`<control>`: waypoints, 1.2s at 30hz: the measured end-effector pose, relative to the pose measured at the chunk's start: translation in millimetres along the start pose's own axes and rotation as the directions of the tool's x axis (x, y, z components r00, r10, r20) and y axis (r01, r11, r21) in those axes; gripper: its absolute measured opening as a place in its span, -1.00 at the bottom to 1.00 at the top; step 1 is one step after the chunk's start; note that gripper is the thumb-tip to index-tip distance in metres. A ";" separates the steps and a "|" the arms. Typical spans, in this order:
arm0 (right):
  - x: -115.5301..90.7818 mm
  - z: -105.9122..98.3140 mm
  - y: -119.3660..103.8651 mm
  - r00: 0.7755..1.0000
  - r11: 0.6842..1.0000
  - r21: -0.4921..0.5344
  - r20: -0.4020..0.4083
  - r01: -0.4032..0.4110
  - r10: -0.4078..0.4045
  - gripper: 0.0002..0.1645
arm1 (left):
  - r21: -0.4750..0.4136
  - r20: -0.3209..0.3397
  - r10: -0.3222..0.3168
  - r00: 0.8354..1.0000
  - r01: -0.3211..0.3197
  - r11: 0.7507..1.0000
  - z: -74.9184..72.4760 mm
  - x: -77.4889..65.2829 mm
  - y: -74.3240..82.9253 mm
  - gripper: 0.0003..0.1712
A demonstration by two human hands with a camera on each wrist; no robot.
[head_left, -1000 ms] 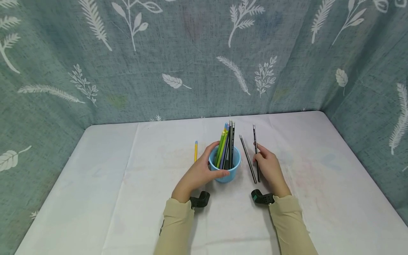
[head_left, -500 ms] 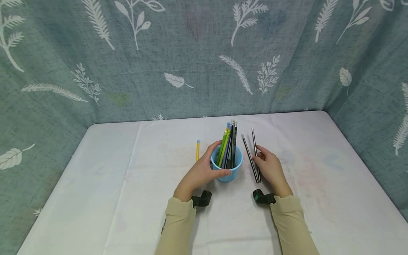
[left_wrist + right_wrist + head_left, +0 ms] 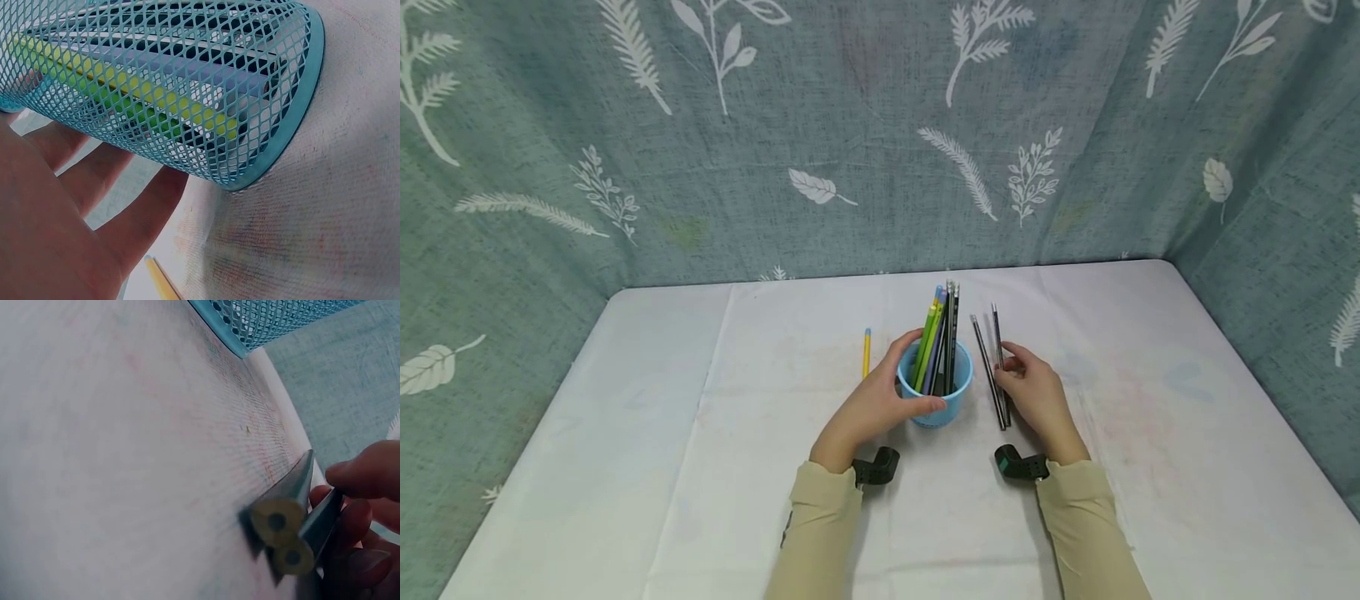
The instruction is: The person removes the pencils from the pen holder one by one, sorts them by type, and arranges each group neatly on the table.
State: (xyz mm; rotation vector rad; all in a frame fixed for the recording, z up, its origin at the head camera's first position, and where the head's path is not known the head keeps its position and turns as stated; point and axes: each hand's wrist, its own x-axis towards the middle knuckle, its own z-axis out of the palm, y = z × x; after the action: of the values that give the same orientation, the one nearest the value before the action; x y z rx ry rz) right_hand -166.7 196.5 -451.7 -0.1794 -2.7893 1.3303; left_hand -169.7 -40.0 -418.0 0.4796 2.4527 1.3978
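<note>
My left hand [image 3: 868, 415] grips a light blue mesh pencil cup [image 3: 937, 414], thumb on its near side and fingers round its left. Green, purple and black pencils [image 3: 951, 337] stand in the cup, leaning slightly. To the right of it, my right hand [image 3: 1037, 402] pinches a black pencil [image 3: 996, 327] between thumb and fingers. A second black pencil [image 3: 984, 357] lies close beside it on the left. In the right wrist view, the flat ends of the held pencil [image 3: 294, 557] and the other pencil [image 3: 276, 522] are side by side.
A yellow pencil [image 3: 867, 353] with a blue end lies left of the cup, partly hidden by the left hand. White cloth [image 3: 737, 500] covers the table. A green-grey leaf-patterned curtain [image 3: 865, 150] hangs behind it and at both sides.
The held pencil's far end has dropped and swung left, nearer the other black pencil. Its near end has come close to that pencil's. My left hand keeps its grip on the cup.
</note>
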 end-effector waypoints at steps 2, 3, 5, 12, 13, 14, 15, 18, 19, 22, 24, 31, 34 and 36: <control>0.3 0.4 0.1 1.000 1.000 -0.004 -0.003 0.003 -0.003 -0.42 | 0.002 0.000 0.004 1.000 -0.004 1.000 -0.5 0.3 0.2 0.04; 0.5 0.6 0.0 1.000 1.000 -0.012 -0.003 0.004 -0.004 -0.42 | 0.001 0.002 0.010 1.000 -0.010 1.000 -0.8 0.3 0.5 0.04; 0.9 1.2 -0.2 1.000 1.000 -0.029 -0.007 0.003 -0.004 -0.41 | 0.002 0.003 0.020 1.000 -0.020 1.000 -1.5 0.4 1.0 0.04; 1.5 1.4 -1.3 1.000 0.997 -0.081 -0.002 0.009 -0.010 -0.42 | 0.011 -0.003 0.036 0.999 -0.036 0.999 -2.7 1.1 1.4 0.05; 1.4 1.4 -1.7 1.000 0.996 -0.085 -0.002 0.008 -0.008 -0.42 | 0.011 -0.003 0.036 0.999 -0.036 0.999 -2.7 1.1 1.4 0.05; 1.2 1.2 -2.0 1.000 0.996 -0.089 -0.003 0.007 -0.008 -0.43 | 0.012 -0.004 0.035 0.999 -0.035 0.999 -2.7 1.1 1.3 0.05; 1.2 1.4 -2.5 1.000 0.996 -0.091 -0.006 0.006 -0.006 -0.43 | 0.013 -0.003 0.036 0.999 -0.036 0.999 -2.8 1.0 1.4 0.05; 1.2 1.5 -3.5 1.000 0.995 -0.098 -0.020 0.002 -0.004 -0.45 | 0.011 -0.008 0.035 0.999 -0.035 0.999 -2.9 1.1 1.7 0.04; 1.4 1.5 -3.6 1.000 0.995 -0.098 -0.025 0.000 -0.003 -0.46 | 0.013 -0.010 0.036 0.999 -0.036 0.999 -2.8 1.2 1.7 0.04; 1.9 1.1 -3.1 0.999 0.996 -0.090 -0.041 -0.006 0.002 -0.48 | 0.011 -0.011 0.034 0.999 -0.034 0.999 -2.7 1.3 2.3 0.04; 2.0 0.7 -2.6 0.998 0.998 -0.066 -0.056 -0.019 0.015 -0.52 | 0.011 -0.008 0.031 1.000 -0.030 0.999 -2.6 1.1 2.6 0.04; -0.7 1.3 -2.8 0.989 0.996 0.076 -0.134 -0.056 0.066 -0.62 | 0.007 0.011 0.011 1.000 -0.011 1.000 -1.1 -1.6 1.4 0.04; -2.2 0.9 -4.4 0.987 0.988 0.148 -0.141 -0.050 0.071 -0.65 | 0.000 0.018 0.010 1.000 -0.010 1.000 -0.8 -2.3 1.6 0.05; -3.3 1.0 -6.7 0.988 0.981 0.192 -0.139 -0.036 0.064 -0.66 | -0.003 0.020 0.011 1.000 -0.011 1.000 -1.1 -2.9 1.6 0.05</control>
State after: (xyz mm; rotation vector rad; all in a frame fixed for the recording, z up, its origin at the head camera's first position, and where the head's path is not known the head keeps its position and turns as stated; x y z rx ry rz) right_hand -164.2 191.1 -447.2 -0.3255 -2.5386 1.5183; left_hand -167.3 -41.3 -415.9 0.5054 2.4361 1.3936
